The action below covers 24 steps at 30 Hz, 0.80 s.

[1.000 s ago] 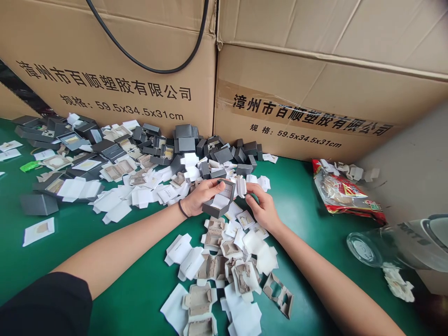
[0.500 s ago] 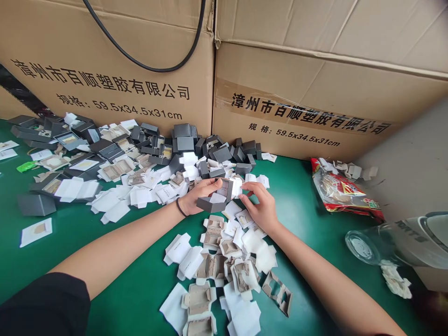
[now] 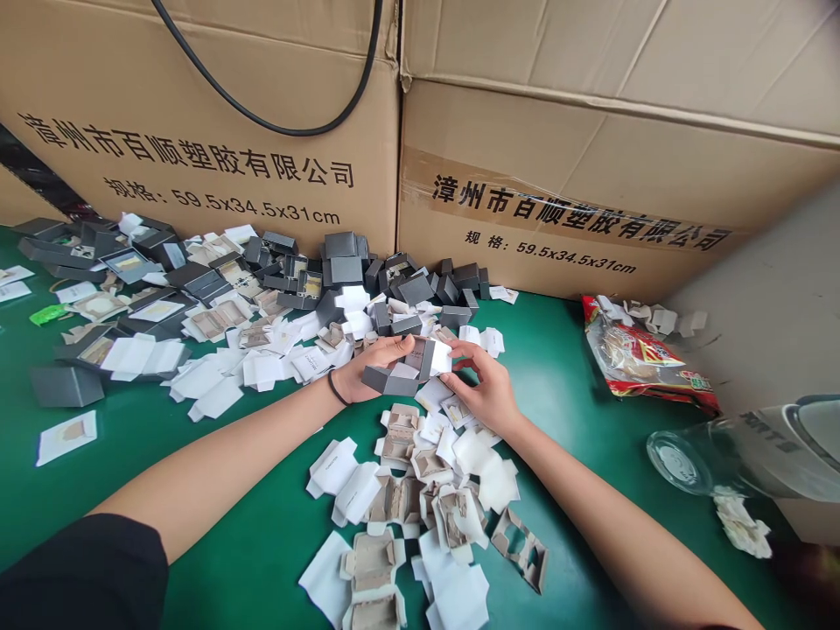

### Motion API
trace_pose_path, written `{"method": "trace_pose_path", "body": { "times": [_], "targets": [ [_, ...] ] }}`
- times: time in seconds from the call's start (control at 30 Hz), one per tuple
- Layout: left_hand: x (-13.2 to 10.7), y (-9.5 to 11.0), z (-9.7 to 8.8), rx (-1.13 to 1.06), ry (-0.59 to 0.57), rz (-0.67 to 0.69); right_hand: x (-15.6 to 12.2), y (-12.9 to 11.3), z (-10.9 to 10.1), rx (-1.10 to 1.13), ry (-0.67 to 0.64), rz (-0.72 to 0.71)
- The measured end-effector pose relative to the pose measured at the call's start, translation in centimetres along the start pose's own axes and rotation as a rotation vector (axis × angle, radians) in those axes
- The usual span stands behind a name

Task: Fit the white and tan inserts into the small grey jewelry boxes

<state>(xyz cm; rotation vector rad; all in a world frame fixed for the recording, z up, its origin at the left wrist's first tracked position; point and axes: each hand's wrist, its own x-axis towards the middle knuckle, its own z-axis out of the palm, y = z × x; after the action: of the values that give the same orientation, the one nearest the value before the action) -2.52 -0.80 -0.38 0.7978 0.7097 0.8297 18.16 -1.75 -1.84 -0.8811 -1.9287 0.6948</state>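
My left hand (image 3: 371, 367) grips a small open grey box (image 3: 399, 374) above the green table (image 3: 577, 437), thumb on the lid. My right hand (image 3: 484, 387) is beside it, its fingertips pinching a white paper insert (image 3: 441, 357) at the box's right edge. Below both hands lies a heap of white and beige card inserts (image 3: 420, 507). A pile of small grey boxes (image 3: 367, 280) sits just beyond the hands.
Two large brown cartons (image 3: 525, 157) wall the back of the table. More grey boxes and white inserts (image 3: 144, 315) spread to the left. A red snack bag (image 3: 647, 367) and a clear glass jar (image 3: 741, 451) on its side lie to the right.
The grey box has dropped slightly and tipped flatter in my left hand. My right hand has moved left to the box and taken hold of the white insert at its edge.
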Motion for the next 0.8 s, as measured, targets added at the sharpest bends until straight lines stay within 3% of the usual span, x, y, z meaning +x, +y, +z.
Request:
{"method": "trace_pose_path", "body": {
  "times": [0.33, 0.8],
  "targets": [
    [-0.4, 0.17, 0.38, 0.065, -0.006, -0.001, 0.13, -0.43, -0.17, -0.117, -0.006, -0.089],
    [-0.59, 0.33, 0.67, 0.143, -0.004, -0.01, 0.01, -0.34, -0.08, -0.108, -0.031, -0.041]
  ]
}}
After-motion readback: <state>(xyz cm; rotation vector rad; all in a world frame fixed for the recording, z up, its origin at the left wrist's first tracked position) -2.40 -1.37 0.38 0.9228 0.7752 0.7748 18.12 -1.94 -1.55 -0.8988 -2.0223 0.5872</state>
